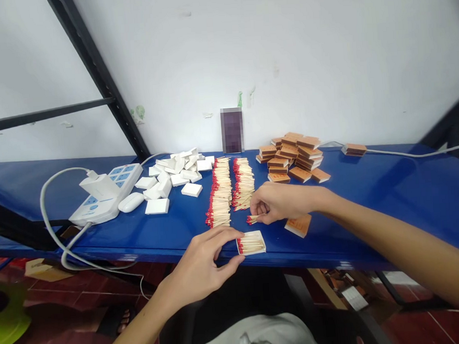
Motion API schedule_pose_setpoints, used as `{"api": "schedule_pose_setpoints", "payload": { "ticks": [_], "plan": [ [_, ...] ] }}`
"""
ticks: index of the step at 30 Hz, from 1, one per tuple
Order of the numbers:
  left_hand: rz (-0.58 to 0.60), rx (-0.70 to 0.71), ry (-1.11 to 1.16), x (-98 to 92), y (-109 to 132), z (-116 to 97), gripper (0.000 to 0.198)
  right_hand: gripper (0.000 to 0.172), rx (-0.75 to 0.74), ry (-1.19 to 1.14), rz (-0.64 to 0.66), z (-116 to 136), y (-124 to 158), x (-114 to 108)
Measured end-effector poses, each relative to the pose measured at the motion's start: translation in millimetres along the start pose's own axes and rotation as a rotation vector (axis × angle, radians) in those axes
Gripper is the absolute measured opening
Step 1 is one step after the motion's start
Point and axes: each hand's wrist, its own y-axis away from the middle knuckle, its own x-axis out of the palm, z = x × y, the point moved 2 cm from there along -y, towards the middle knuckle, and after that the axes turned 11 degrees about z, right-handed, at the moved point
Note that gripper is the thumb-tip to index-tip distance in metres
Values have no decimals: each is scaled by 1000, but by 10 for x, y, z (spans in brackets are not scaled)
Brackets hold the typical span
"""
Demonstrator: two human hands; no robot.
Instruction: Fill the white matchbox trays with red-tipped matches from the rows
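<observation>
At the near edge of the blue shelf, my left hand (pixel 204 265) grips the left end of a small white matchbox tray (pixel 264 242) between thumb and fingers. Red-headed matches (pixel 251 244) lie inside it, heads to the left. Just above the tray, my right hand (pixel 276 203) pinches a small bunch of matches (pixel 252 219), their red heads poking out to the left. Two long rows of loose matches run away from me: the left row (pixel 220 193) and the shorter right row (pixel 243 184). Under my right wrist sits an orange-brown matchbox sleeve (pixel 300 224).
White tray pieces (pixel 174 170) are heaped at the back left, beside a power strip (pixel 109 193) with cables and a white oval object (pixel 131 202). Brown matchboxes (pixel 293 154) are piled at the back right. A pixelated dark rectangle (pixel 232 131) stands against the wall.
</observation>
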Motion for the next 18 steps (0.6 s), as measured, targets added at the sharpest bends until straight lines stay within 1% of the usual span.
{"api": "schedule_pose_setpoints", "payload": {
  "ticks": [6,12,18],
  "plan": [
    [-5,-11,10,3,-4,14,27,6,-45,131,-49,48,6,30],
    [-26,-23,6,11,-16,20,33,6,-105,111,-73,-12,-19,72],
    [-31,-26,7,6,-24,12,36,4,-111,92,-88,-22,-36,100]
  ]
}}
